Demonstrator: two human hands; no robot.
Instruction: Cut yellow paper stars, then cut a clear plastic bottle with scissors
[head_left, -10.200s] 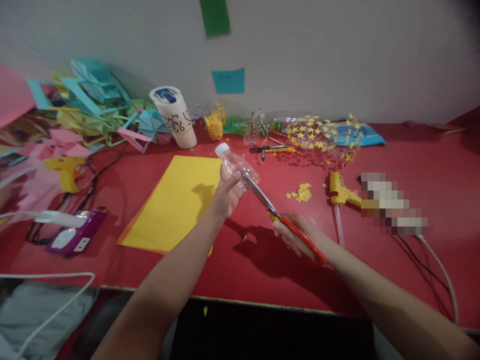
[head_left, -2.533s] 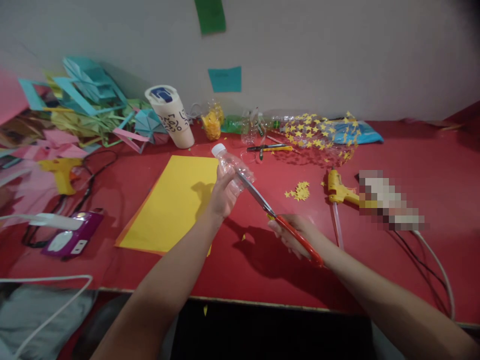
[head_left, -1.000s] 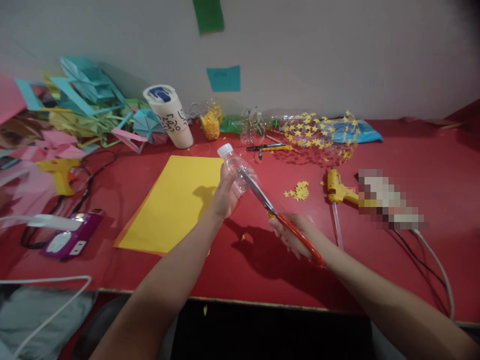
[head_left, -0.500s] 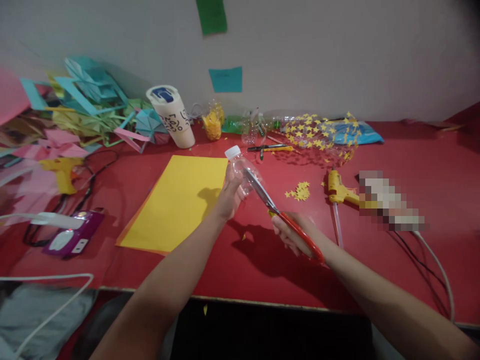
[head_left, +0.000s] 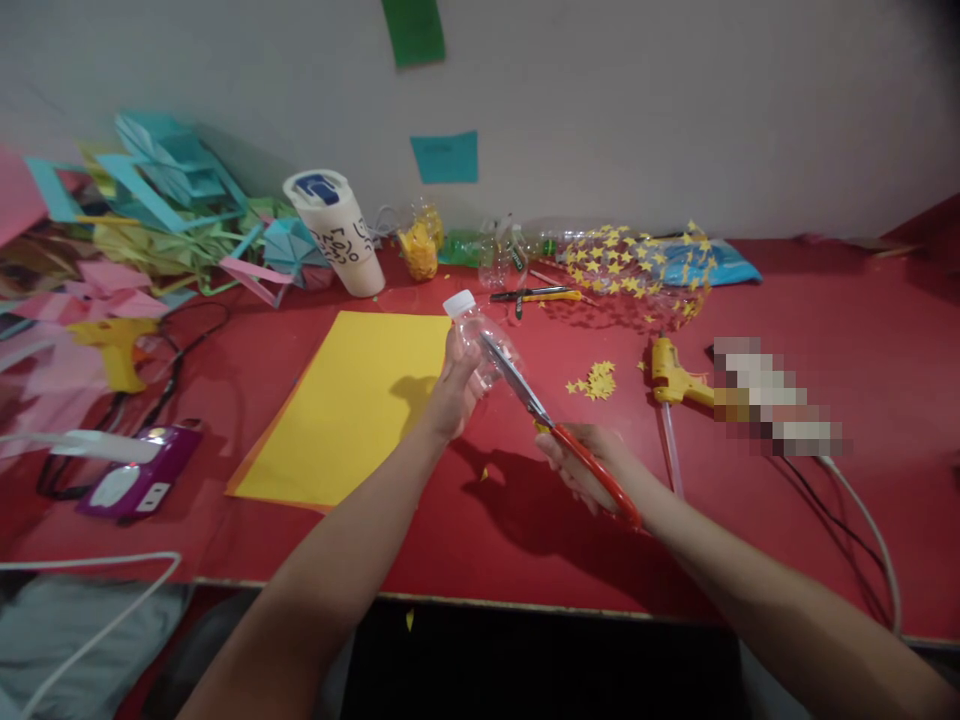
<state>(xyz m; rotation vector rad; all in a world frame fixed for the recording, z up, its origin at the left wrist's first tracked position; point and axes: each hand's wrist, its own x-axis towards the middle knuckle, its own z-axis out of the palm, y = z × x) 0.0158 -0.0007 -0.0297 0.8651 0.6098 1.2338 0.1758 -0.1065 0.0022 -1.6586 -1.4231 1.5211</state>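
In the head view, the left hand [head_left: 456, 392] is closed around a clear bottle [head_left: 489, 350], at the right upper corner of the yellow paper [head_left: 337, 410]. To the right of this paper, the right hand [head_left: 581, 465] curls its fingers on the scissors [head_left: 559, 433], whose blades [head_left: 511, 372] overlap the bottle. Red tabletop [head_left: 450, 550] extends from the paper to the front edge [head_left: 525, 606]. Behind the paper, a clear cup [head_left: 420, 268] contains yellow pieces [head_left: 418, 243]; the white tumbler [head_left: 334, 235] is lidded, its content hidden.

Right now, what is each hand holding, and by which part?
The left hand holds a clear plastic bottle by its body, below the white cap; the right hand holds scissors by their red handles.
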